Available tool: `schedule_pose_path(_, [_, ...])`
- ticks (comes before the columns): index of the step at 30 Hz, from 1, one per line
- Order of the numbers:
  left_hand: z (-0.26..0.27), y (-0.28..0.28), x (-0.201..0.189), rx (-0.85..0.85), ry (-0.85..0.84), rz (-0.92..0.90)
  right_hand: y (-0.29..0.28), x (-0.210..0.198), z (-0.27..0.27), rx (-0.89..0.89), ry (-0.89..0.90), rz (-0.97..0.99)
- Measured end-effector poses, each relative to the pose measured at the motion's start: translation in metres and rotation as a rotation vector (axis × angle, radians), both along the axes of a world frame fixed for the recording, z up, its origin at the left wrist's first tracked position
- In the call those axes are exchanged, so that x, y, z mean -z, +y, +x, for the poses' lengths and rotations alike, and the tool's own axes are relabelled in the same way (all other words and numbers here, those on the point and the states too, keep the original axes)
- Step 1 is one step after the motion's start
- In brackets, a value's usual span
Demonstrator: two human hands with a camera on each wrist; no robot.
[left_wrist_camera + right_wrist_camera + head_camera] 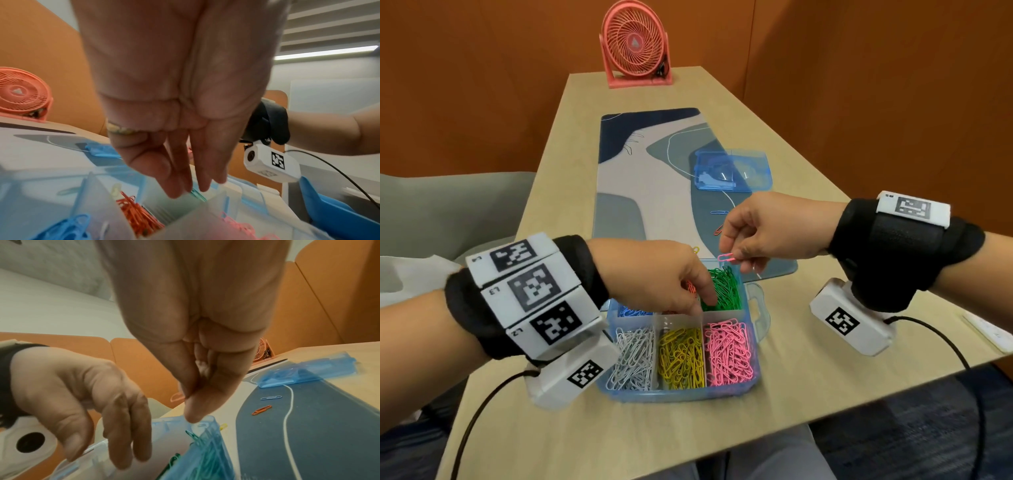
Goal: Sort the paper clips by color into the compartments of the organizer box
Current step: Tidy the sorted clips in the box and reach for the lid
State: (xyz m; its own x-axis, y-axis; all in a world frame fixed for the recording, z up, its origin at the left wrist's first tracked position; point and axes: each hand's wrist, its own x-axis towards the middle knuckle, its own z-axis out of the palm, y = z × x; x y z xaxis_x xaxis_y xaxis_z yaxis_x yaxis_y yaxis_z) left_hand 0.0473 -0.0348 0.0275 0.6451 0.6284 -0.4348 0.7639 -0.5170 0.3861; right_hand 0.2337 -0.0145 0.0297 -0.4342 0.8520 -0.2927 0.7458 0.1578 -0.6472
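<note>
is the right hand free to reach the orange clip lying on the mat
Probably not yet: the right hand pinches a pink paper clip above the organizer box. The orange paper clip lies uncovered on the mat right beside it, so once the pink one drops, nothing blocks it.

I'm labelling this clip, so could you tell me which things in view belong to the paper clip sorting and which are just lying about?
Part of the job:
- organizer box
- pink clip, pinched by right hand
- left hand, over the green compartment
- loose clips on the mat: blue, orange, yellow

Lying about:
- fan
- blue lid
</note>
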Motion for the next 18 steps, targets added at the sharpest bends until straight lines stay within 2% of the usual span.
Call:
schedule_pose_path(4, [-0.019,0.007,-0.011,-0.104,-0.06,0.022,-0.002,-0.003,-0.001,-0.02,-0.025,0.044])
schedule_pose_path(8, [-0.045,0.023,-0.022,-0.242,-0.15,0.014,-0.012,-0.013,-0.005,-0.155,-0.101,0.113])
schedule_pose_path(13, [-0.062,0.044,-0.011,-0.475,-0.321,-0.016,-0.037,-0.015,-0.018,-0.361,-0.179,-0.012])
schedule_pose_path(15, [-0.065,0.053,-0.001,-0.495,-0.28,-0.002,-0.039,-0.015,-0.019,-0.39,-0.21,-0.004])
schedule_pose_path(18, [-0.063,0.068,0.011,-0.406,-0.097,0.085,-0.02,-0.02,-0.013,-0.28,-0.236,0.084])
